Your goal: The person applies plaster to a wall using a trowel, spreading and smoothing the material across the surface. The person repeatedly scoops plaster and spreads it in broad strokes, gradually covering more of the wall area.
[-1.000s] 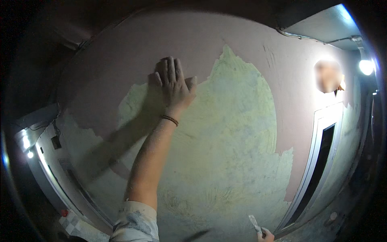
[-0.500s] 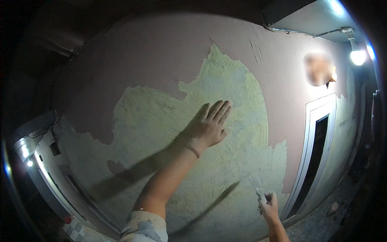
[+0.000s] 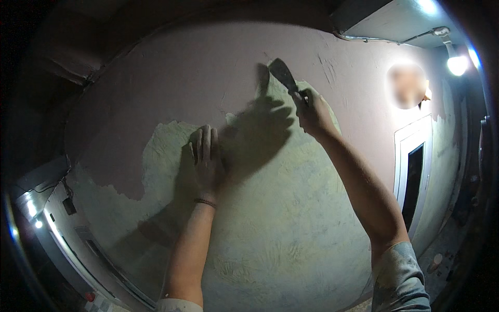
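In front of me is a wall with pink paint [image 3: 171,73] over its upper part and a large bare, pale green patch [image 3: 280,208] with ragged edges. My right hand [image 3: 313,112] is raised and closed around the handle of a scraper [image 3: 282,73]. Its wide blade lies at the top peak of the green patch, by the pink edge. Lower and to the left, my left hand [image 3: 208,153] lies on or close to the wall with fingers stretched upward, holding nothing. Shadows of both arms fall on the wall.
A white-framed door or window [image 3: 416,166] stands at the right. A lit bulb [image 3: 457,65] hangs from a cable under the ceiling at the upper right. Another light [image 3: 38,224] glows at the far left, near a second frame.
My right hand has risen from low on the right to the patch's upper peak with the scraper. My left hand has moved left and slightly down along the wall.
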A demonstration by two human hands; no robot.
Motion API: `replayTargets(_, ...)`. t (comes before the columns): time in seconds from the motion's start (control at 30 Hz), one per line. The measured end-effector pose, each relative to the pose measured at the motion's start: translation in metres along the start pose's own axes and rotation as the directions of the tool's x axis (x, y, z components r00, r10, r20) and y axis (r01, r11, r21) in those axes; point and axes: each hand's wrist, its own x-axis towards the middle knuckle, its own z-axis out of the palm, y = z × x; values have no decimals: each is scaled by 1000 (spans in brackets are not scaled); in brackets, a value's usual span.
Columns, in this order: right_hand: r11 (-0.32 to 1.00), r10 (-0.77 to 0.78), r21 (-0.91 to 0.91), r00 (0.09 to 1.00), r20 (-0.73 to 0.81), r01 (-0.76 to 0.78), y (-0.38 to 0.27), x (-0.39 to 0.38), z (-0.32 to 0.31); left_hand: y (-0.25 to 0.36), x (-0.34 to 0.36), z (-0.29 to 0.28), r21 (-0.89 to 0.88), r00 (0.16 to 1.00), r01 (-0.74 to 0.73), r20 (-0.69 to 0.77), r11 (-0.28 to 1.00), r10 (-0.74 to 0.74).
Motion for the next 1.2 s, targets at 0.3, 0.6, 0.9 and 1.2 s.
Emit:
replayTargets(0.3, 954, -134, -278, 988, -72, 109, -13, -7, 20, 8, -5, -6, -233, 992, -5, -125, 972, -25)
replayTargets(0.6, 954, -213, -239, 971, -113, 181, -9, 0, 14, 6, -5, 2, -231, 987, -14, -157, 973, -23)
replayTargets(0.9, 958, -83, -282, 993, -88, 55, -33, -20, 4, 7, -3, -5, -284, 989, -32, -148, 958, -11)
replayTargets(1.2, 932, -102, -351, 995, -19, 89, -17, -13, 7, 10, -3, -11, -306, 984, -63, -177, 950, 8)
